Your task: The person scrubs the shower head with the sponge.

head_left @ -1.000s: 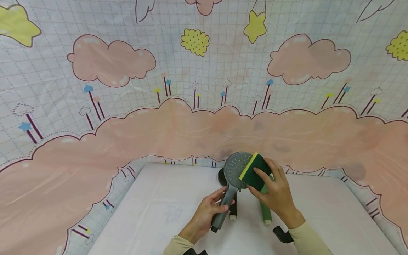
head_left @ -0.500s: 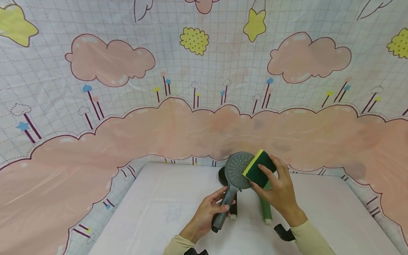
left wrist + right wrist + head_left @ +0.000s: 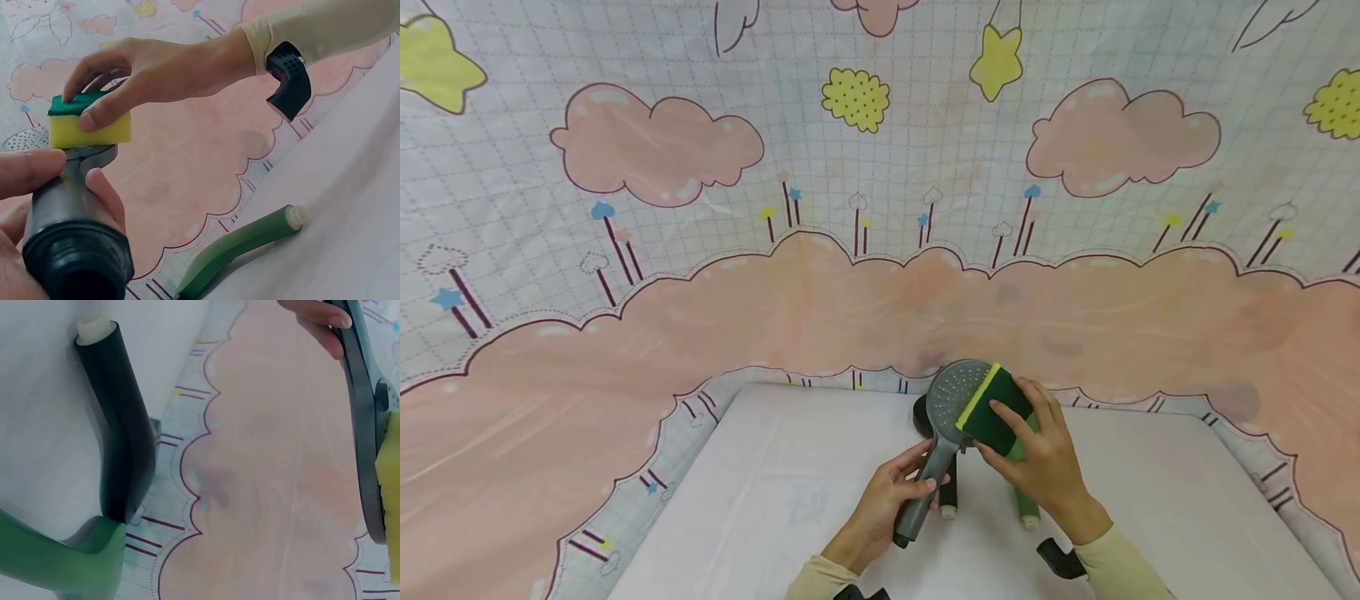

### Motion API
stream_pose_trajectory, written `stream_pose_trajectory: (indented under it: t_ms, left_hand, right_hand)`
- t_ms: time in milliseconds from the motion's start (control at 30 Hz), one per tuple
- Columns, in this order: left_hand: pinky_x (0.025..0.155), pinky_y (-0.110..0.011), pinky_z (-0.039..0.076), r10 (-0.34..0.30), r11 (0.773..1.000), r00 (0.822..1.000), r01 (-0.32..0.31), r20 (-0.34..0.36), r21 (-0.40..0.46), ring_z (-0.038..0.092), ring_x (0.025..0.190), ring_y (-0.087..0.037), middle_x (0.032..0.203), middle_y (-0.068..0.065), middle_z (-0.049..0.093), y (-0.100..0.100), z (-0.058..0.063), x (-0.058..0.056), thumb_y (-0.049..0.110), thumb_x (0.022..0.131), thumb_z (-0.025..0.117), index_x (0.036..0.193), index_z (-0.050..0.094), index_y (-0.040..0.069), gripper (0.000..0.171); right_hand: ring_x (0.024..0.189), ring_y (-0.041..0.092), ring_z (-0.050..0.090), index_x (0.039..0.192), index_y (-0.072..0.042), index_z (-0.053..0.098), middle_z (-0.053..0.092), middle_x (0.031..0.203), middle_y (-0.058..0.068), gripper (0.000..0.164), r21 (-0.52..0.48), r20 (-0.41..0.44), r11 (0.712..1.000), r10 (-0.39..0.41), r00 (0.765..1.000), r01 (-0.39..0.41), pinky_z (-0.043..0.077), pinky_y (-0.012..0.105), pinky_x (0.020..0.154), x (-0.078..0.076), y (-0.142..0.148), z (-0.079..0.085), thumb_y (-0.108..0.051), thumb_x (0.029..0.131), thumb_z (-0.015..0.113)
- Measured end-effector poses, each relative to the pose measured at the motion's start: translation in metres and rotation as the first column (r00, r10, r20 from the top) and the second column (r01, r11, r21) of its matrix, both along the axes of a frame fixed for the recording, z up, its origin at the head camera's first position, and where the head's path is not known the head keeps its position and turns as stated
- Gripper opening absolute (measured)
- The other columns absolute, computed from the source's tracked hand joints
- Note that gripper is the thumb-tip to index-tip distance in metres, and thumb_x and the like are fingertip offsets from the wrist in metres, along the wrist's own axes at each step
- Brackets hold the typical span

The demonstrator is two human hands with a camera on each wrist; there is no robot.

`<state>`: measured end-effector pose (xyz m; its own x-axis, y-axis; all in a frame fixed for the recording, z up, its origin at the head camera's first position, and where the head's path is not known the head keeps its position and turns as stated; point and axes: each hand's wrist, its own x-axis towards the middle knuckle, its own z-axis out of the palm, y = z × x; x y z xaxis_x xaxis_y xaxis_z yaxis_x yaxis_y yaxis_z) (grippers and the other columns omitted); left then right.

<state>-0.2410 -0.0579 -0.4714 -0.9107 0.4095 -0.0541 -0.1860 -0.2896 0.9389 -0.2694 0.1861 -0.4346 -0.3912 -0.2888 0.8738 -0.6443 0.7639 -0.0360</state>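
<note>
My left hand (image 3: 876, 510) grips the handle of a grey shower head (image 3: 949, 396), tilted with its nozzle face up. My right hand (image 3: 1051, 462) holds a sponge (image 3: 985, 427), dark green on one side and yellow on the other. In the left wrist view the yellow side of the sponge (image 3: 62, 132) lies against the nozzle face, with the right thumb along its edge. The shower handle's threaded end (image 3: 81, 262) points toward that camera. Seen from the right wrist, the yellow sponge (image 3: 392, 500) touches the grey head's rim (image 3: 369, 481); the right hand is out of that view.
Behind the hands, a black shower head (image 3: 950, 496) and a green one (image 3: 1027, 504) lie on the white table (image 3: 760, 483), both with pale handle ends. A patterned cloth (image 3: 850, 317) with clouds rises behind the table. Black wrist devices (image 3: 1062, 558) sit at the sleeves.
My right hand and the sponge shift slightly up and right, then back left and down across the nozzle face. The left hand and shower head stay nearly still.
</note>
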Motion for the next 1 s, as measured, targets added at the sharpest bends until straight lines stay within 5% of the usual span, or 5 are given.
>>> stream_pose_trajectory:
  t_ms: [267,533,667,1000]
  left_hand:
    - [0.077,-0.028,0.057,-0.003,1.0,1.0,0.003,-0.002,0.008,0.064,0.109,-0.02,0.139,-0.018,0.051,-0.004,-0.002,0.002,0.009,0.088,0.067,0.148,0.044,0.011,0.064]
    - [0.08,-0.031,0.056,0.004,1.0,1.0,-0.004,-0.011,-0.005,0.065,0.11,-0.021,0.138,-0.017,0.052,-0.006,-0.004,0.003,0.008,0.088,0.068,0.147,0.044,0.009,0.064]
    - [0.08,-0.03,0.056,0.005,1.0,1.0,-0.005,-0.01,-0.003,0.065,0.11,-0.021,0.138,-0.017,0.052,-0.006,-0.003,0.004,0.007,0.089,0.067,0.148,0.043,0.008,0.064]
    - [0.077,-0.028,0.055,-0.009,1.0,1.0,0.009,-0.02,0.01,0.064,0.11,-0.02,0.13,-0.015,0.056,-0.001,0.001,0.004,0.008,0.089,0.066,0.148,0.044,0.01,0.064]
  right_hand:
    - [0.121,0.043,0.048,0.114,-0.009,0.068,0.052,0.136,0.027,0.059,-0.011,-0.093,1.0,0.014,0.996,-0.016,0.016,0.017,0.119,-0.002,0.001,0.008,-0.061,0.093,0.051]
    - [0.122,0.043,0.047,0.114,-0.008,0.067,0.051,0.137,0.027,0.061,-0.01,-0.06,1.0,-0.031,0.998,0.03,0.016,0.018,0.12,-0.003,0.006,0.006,-0.062,0.092,0.05]
    - [0.124,0.042,0.047,0.115,-0.01,0.067,0.051,0.137,0.026,0.061,-0.022,-0.039,0.999,-0.046,0.998,0.045,0.025,0.021,0.118,-0.002,0.004,0.002,-0.063,0.091,0.051]
    - [0.124,0.041,0.047,0.115,-0.013,0.068,0.052,0.136,0.025,0.057,-0.011,-0.04,0.999,0.047,0.998,-0.047,0.017,0.016,0.118,0.002,-0.014,0.001,-0.063,0.091,0.053]
